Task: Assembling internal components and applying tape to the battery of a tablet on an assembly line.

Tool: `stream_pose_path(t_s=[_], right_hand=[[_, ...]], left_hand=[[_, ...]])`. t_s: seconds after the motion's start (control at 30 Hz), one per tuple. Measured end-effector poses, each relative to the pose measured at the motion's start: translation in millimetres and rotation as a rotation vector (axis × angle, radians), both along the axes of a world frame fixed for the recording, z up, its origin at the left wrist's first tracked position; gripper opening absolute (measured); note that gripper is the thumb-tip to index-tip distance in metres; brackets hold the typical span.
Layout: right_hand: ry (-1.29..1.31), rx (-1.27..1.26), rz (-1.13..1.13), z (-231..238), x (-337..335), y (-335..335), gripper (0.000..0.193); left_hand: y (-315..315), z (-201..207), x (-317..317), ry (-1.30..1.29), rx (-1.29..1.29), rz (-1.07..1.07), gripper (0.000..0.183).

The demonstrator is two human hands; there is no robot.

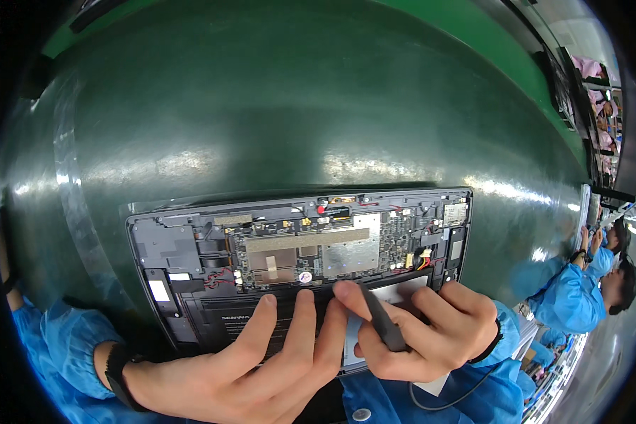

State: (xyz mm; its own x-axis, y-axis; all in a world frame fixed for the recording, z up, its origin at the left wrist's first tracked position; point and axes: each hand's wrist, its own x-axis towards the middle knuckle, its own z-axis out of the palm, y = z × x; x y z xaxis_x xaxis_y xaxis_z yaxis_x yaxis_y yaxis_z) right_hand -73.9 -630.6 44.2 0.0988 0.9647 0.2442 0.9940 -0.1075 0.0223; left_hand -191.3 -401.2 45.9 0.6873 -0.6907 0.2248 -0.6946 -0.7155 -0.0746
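An opened laptop base (166,244) lies on the green work surface with its insides showing. Across its upper middle runs a circuit board (311,247) with a silver shield plate (352,249); a black battery (226,326) sits below. My left hand (261,364) reaches over the battery, fingers spread, fingertips at the board's lower edge. In my right hand (434,332) is a dark, flat, tapered tool like a spudger (383,321), its narrow end pointing up toward the board. The right index fingertip rests beside the left fingers. My hands cover much of the battery area.
The green surface (261,120) stretches beyond the laptop. A clear tape strip (67,162) runs along its left side. A thin grey cable (466,396) loops by my right wrist. Co-workers in blue smocks (576,297) sit at the right.
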Motion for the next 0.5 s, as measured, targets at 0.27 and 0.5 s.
stream_pose_path(t_s=[0.27,0.5], right_hand=[[0.069,0.063,-0.002,-2,6,-3,0.017],[0.808,0.591,-0.088,17,21,-14,0.025]], left_hand=[[-6,2,1,-0.008,0.009,0.057,0.032],[-9,9,1,-0.011,0.062,0.080,0.034]])
